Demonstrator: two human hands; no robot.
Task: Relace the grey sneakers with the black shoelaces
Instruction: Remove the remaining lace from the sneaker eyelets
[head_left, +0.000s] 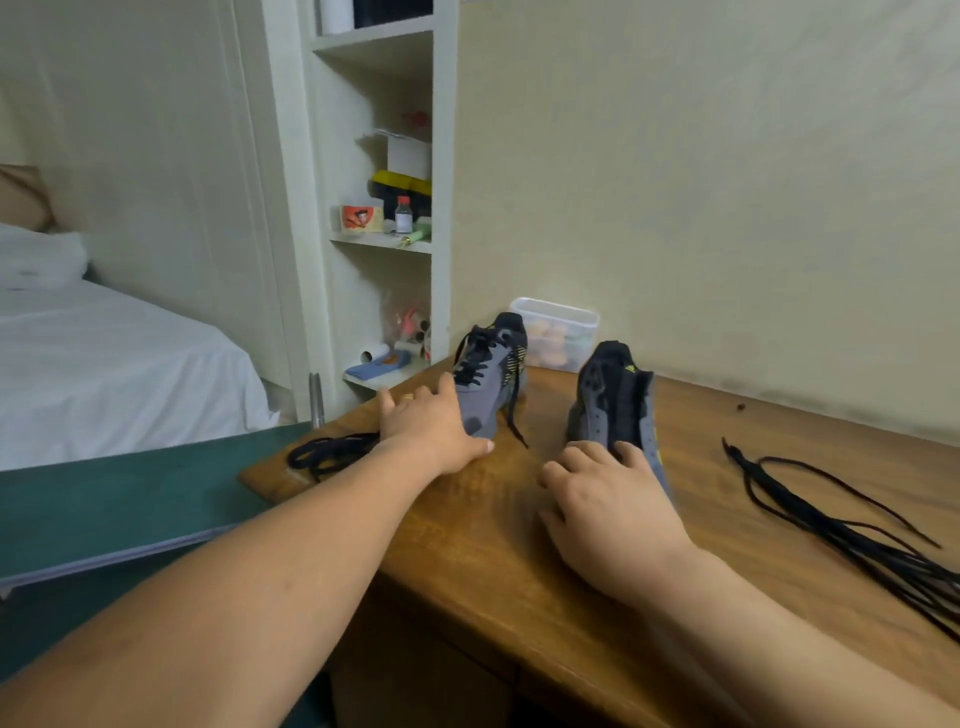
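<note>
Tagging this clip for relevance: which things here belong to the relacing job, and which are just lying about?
Job: laced grey sneaker, unlaced grey sneaker, coiled black lace, black lace bundle.
Lying about: plastic tub, green board, shelf clutter, bed.

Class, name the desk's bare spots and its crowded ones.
Free: the desk front between both forearms; the strip between the right sneaker and the loose laces. Crowded: left corner, with coiled lace, left hand, left sneaker.

The right grip (608, 499) hides the toe of the right sneaker (615, 400); the lace bundle (841, 525) runs off the right edge.
</note>
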